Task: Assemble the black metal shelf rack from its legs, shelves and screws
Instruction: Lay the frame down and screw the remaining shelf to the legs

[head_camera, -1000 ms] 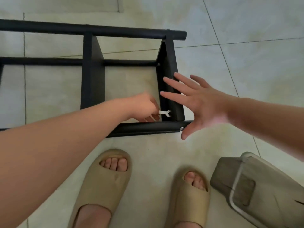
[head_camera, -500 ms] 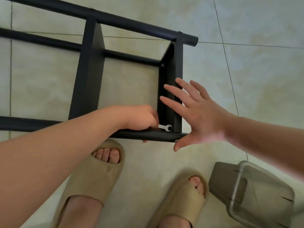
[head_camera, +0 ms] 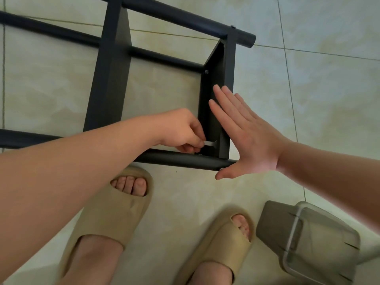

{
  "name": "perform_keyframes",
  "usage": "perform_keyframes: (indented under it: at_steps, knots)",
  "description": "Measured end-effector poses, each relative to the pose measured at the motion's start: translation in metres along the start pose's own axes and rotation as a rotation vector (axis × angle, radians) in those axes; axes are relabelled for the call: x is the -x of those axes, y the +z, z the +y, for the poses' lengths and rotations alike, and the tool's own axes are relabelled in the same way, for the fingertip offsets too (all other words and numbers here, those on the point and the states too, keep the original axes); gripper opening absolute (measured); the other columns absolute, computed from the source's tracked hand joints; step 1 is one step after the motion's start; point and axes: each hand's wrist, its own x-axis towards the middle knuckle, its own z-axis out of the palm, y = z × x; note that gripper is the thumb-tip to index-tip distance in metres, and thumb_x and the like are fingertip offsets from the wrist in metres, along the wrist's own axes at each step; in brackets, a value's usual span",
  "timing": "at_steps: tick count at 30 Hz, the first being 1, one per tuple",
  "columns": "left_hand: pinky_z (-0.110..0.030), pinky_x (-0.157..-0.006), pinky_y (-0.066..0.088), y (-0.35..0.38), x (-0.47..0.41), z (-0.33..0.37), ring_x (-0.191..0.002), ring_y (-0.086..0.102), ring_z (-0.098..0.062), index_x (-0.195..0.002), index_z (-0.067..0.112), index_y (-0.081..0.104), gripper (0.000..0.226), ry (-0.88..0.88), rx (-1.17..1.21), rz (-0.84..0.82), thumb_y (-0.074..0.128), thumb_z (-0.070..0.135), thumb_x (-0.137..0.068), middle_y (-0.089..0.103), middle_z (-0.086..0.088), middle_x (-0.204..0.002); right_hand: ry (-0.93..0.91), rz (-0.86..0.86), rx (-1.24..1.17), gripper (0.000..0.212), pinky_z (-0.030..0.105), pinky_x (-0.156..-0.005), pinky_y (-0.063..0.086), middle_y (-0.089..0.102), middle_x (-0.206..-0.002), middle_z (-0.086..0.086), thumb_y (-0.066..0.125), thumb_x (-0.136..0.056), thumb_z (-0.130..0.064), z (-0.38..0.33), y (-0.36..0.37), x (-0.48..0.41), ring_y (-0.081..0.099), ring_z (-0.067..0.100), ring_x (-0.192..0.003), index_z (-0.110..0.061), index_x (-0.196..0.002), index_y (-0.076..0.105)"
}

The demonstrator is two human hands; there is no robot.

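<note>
Head view: left grip [head_camera: 181,130] pinches wrench [head_camera: 210,143], lying crosswise, head pointing right; right grip [head_camera: 253,140] spread flat beside rack [head_camera: 111,79]

left hand [head_camera: 181,130] pinching wrench [head_camera: 210,143], flat right hand [head_camera: 248,138] bracing rack [head_camera: 111,79]

Reaching in from the near left, the person's bare left forearm ends in a left hand [head_camera: 181,130] curled knuckles-up, fingers and thumb pinching the handle of a small flat wrench [head_camera: 210,143]. The right arm enters from the right, the right hand [head_camera: 248,138] held flat, fingers straight and close together pointing far-left, thumb splayed toward the near side.
</note>
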Motion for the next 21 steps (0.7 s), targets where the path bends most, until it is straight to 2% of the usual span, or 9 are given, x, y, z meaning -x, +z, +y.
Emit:
perform_keyframes:
  at_steps: [4, 9, 11, 14, 16, 19, 21]
  knots:
    - [-0.024, -0.066, 0.057, 0.0015, 0.0003, 0.002, -0.064, 0.063, -0.01, -0.083, 0.021, 0.074, 0.012, 0.005, 0.051, 0.021, 0.071, 0.011, -0.088, 0.068, 0.006, -0.064, -0.005, 0.018, -0.026, 0.138, 0.053, -0.126, 0.002, -0.011, -0.167, 0.02, 0.051, -0.07, -0.093, 0.0013, 0.0039, 0.0012, -0.012, 0.035, -0.155, -0.002, -0.16, 0.0]
    - [-0.026, -0.063, 0.053, 0.0063, -0.0023, 0.0058, -0.062, 0.059, -0.01, -0.08, 0.021, 0.074, 0.014, -0.047, 0.167, 0.032, 0.069, 0.01, -0.088, 0.061, 0.01, -0.053, -0.009, 0.017, -0.046, 0.137, 0.055, -0.126, 0.008, -0.007, -0.168, 0.021, 0.05, -0.07, -0.093, 0.0017, 0.0061, 0.0003, -0.012, 0.036, -0.155, -0.001, -0.16, 0.004]
    - [-0.026, -0.062, 0.053, 0.0059, -0.0017, 0.0062, -0.06, 0.061, -0.009, -0.082, 0.018, 0.072, 0.012, -0.089, 0.275, 0.0, 0.067, 0.01, -0.089, 0.065, 0.007, -0.058, -0.012, 0.014, -0.046, 0.137, 0.055, -0.125, 0.009, -0.007, -0.167, 0.021, 0.049, -0.069, -0.094, 0.0016, 0.0058, 0.0, -0.012, 0.036, -0.155, -0.001, -0.16, 0.004]
    - [-0.028, -0.065, 0.054, 0.0051, -0.0014, 0.0067, -0.069, 0.068, -0.013, -0.09, 0.013, 0.069, 0.008, -0.123, 0.436, -0.048, 0.062, 0.01, -0.092, 0.073, 0.0, -0.075, -0.007, 0.006, -0.037, 0.137, 0.055, -0.125, 0.009, -0.007, -0.167, 0.021, 0.049, -0.069, -0.094, 0.0014, 0.0043, 0.0002, -0.012, 0.036, -0.155, -0.001, -0.16, 0.004]
    - [-0.028, -0.064, 0.054, 0.0059, -0.0014, 0.0079, -0.073, 0.072, -0.014, -0.092, 0.011, 0.067, 0.006, -0.118, 0.493, -0.054, 0.061, 0.008, -0.092, 0.074, -0.002, -0.077, -0.001, 0.0, -0.029, 0.137, 0.055, -0.125, 0.009, -0.007, -0.167, 0.021, 0.047, -0.069, -0.094, 0.0012, 0.0034, 0.0004, -0.012, 0.036, -0.155, -0.001, -0.16, 0.005]
    - [-0.027, -0.06, 0.055, 0.0071, -0.0017, 0.008, -0.067, 0.072, -0.014, -0.086, 0.01, 0.061, 0.008, -0.094, 0.513, -0.024, 0.059, 0.004, -0.091, 0.075, -0.007, -0.075, 0.004, -0.012, -0.02, 0.137, 0.055, -0.125, 0.01, -0.007, -0.168, 0.02, 0.045, -0.069, -0.096, 0.0003, 0.0023, 0.0, -0.012, 0.035, -0.155, -0.001, -0.16, 0.005]
    - [-0.025, -0.059, 0.055, 0.0066, -0.0009, 0.0062, -0.062, 0.069, -0.01, -0.084, 0.011, 0.063, 0.01, -0.068, 0.421, -0.005, 0.06, 0.004, -0.091, 0.075, -0.006, -0.075, 0.004, -0.014, -0.021, 0.137, 0.056, -0.125, 0.011, -0.007, -0.168, 0.02, 0.045, -0.069, -0.096, -0.0001, 0.0019, 0.0, -0.012, 0.035, -0.155, -0.001, -0.16, 0.005]
